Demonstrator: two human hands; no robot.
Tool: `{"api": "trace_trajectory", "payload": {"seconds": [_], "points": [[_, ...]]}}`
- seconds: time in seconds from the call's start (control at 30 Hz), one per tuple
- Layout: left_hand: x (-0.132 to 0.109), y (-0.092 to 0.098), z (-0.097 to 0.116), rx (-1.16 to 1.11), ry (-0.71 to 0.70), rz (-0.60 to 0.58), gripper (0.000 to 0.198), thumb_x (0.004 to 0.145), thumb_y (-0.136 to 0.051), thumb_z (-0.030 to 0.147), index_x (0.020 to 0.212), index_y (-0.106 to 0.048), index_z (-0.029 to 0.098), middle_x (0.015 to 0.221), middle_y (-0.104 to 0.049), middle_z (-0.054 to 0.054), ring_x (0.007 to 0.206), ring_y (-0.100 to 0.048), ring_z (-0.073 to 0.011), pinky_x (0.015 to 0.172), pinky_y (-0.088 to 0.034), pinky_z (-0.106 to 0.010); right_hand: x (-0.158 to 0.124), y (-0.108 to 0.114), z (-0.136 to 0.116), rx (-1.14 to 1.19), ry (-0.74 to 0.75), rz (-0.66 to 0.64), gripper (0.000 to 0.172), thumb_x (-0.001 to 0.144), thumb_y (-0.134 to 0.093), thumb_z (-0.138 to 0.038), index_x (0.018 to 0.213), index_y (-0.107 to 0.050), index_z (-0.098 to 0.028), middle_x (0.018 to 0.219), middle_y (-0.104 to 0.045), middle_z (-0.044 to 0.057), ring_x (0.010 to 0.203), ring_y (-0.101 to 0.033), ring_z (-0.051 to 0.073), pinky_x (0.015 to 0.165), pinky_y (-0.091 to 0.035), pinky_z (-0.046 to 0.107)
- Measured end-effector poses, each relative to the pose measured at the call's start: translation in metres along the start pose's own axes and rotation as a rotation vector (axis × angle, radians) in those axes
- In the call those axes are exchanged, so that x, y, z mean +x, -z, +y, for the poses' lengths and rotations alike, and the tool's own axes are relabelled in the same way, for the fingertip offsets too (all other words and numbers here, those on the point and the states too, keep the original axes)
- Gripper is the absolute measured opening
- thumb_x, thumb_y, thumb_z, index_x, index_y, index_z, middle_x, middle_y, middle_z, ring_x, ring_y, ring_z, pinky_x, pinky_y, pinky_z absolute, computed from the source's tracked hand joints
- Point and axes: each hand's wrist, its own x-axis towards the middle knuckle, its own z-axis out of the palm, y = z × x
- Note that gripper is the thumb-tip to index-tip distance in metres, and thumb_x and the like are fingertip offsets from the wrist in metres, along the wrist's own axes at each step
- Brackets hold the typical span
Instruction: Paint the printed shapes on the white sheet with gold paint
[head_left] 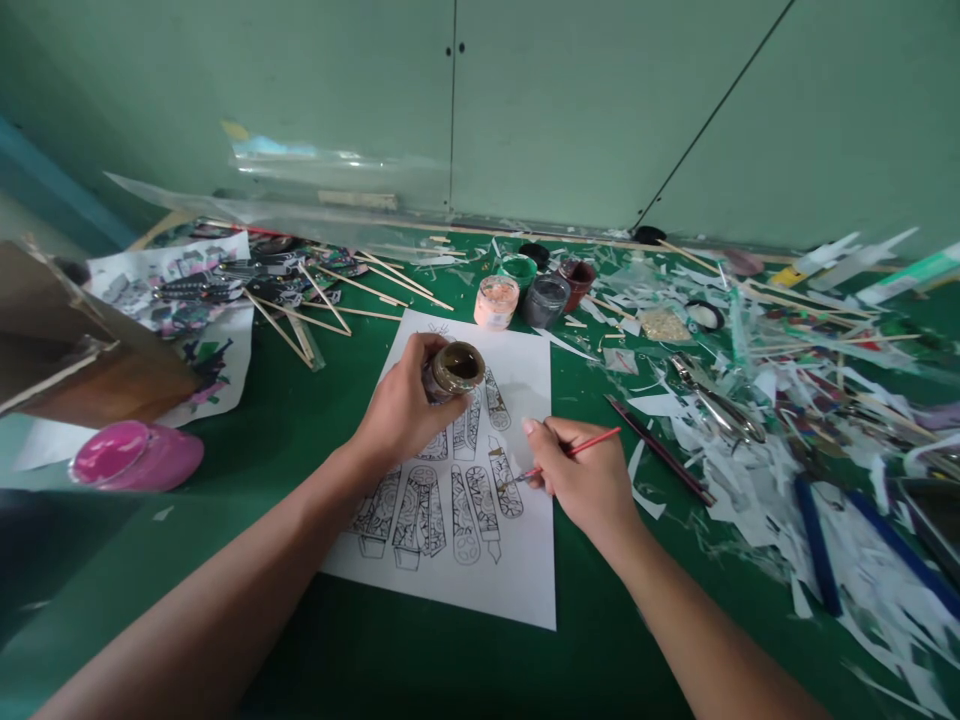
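- Left hand (pixel 397 405) is curling fingers around a brown paint jar (pixel 459 368).
- Right hand (pixel 589 475) is pinching a slim red brush (pixel 594 441).
- Beneath the fingers, a white sheet (pixel 526 575) is showing black-outlined patterns (pixel 482 505).

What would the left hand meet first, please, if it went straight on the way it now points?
Most likely the peach paint jar, beyond the olive paint jar that the left hand holds, though that hand's height above the paper is unclear.
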Motion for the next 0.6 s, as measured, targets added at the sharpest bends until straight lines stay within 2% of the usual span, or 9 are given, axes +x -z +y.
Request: {"api": "trace_trajectory", "payload": {"seconds": [0.27,0.4,0.6], "points": [[0.0006,-0.0003,-0.0012,-0.003,0.011,0.001,0.048,0.066,-0.07,0.022,0.106,-0.044,0.023,0.101,-0.063,-0.004,0.09,-0.063,-0.0221,0.073,-0.051,-0.034,0.0004,0.0009,0.0017,0.007,-0.005,-0.016,0.046,0.085,-0.055,-0.038,0.045,-0.04,-0.021,0.036,-0.04,-0.006,0.033,-0.047,0.007,0.035,-0.039,0.018],[0.0003,-0.0002,-0.0003,-0.003,0.003,0.001,0.049,0.066,-0.07,0.023,0.107,-0.044,0.023,0.103,-0.063,-0.005,0.092,-0.062,-0.0227,0.074,-0.051,-0.035,0.0004,0.0026,0.0014,0.102,-0.009,-0.029,0.046,0.084,-0.056,-0.045,0.047,-0.045,-0.021,0.039,-0.043,-0.005,0.034,-0.048,0.008,0.038,-0.044,0.02],[0.001,0.0006,0.002,0.005,0.018,-0.008,0.048,0.065,-0.069,0.022,0.107,-0.044,0.023,0.104,-0.063,-0.006,0.092,-0.063,-0.0239,0.074,-0.05,-0.036,0.0016,0.0042,0.0029,0.116,0.054,-0.06,0.049,0.085,-0.054,-0.051,0.048,-0.049,-0.02,0.041,-0.046,-0.003,0.036,-0.051,0.008,0.038,-0.041,0.022]]}}
